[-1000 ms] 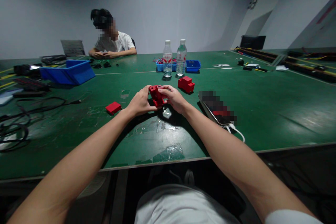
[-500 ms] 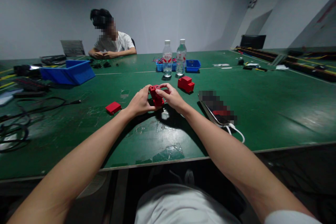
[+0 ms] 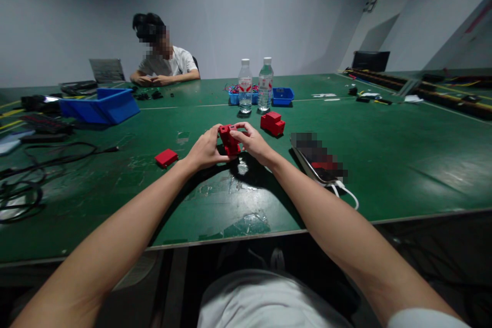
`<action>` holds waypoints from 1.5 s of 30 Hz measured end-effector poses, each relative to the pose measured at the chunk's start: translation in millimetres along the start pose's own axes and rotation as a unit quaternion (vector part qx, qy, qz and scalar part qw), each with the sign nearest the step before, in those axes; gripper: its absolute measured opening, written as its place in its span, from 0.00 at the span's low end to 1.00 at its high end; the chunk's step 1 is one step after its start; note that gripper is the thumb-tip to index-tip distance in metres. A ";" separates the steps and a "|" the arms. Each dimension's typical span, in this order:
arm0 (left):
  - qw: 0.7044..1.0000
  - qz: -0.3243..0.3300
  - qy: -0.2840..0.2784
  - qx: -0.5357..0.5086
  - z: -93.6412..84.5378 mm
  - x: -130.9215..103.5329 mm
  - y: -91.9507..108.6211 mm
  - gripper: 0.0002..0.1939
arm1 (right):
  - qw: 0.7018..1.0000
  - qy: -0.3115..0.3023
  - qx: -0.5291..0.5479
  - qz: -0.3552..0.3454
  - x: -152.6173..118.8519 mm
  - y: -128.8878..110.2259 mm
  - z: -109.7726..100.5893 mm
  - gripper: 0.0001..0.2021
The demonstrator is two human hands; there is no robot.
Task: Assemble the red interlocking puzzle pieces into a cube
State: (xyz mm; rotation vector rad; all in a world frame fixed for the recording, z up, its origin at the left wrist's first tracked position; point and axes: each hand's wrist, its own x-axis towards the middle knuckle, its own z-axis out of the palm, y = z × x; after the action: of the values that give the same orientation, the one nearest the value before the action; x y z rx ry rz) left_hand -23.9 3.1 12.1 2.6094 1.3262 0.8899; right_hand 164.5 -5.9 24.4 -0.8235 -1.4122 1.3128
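Note:
Just above the green table, my left hand grips a red block assembly from the left, its fingers behind and its thumb along the bottom. From the right, my right hand has thumb and index finger closed on the upper part of the same assembly. My fingers cover some of its right side. A flat red block lies to the left of my left hand. Beyond my right hand, to the right, sits a larger stepped red block.
Two water bottles stand ahead, by small blue trays. A phone with white cables lies at right. On the left are a large blue bin and black cables. A person sits across the table.
The right thumb and the top of the red assembly have shifted very slightly to the right. Both hands keep their hold.

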 end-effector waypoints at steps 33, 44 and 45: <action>0.999 0.013 -0.017 -0.036 -3.0 0.3 2.4 0.48 | 0.999 -0.017 0.029 0.020 -3.7 -3.1 -7.0 0.26; 0.999 0.011 -0.012 -0.044 -3.2 0.7 3.1 0.48 | 0.999 -0.045 0.008 -0.009 -5.4 -7.8 -9.0 0.24; 0.999 0.013 -0.012 -0.045 -2.9 0.9 2.8 0.48 | 0.999 -0.047 0.008 -0.011 -5.6 -8.2 -9.0 0.24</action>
State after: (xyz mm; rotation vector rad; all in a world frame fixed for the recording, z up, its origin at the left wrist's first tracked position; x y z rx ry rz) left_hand -23.0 1.5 15.9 2.5663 1.2201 0.8964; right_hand 175.7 -10.0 30.5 -0.7431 -1.4778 1.3592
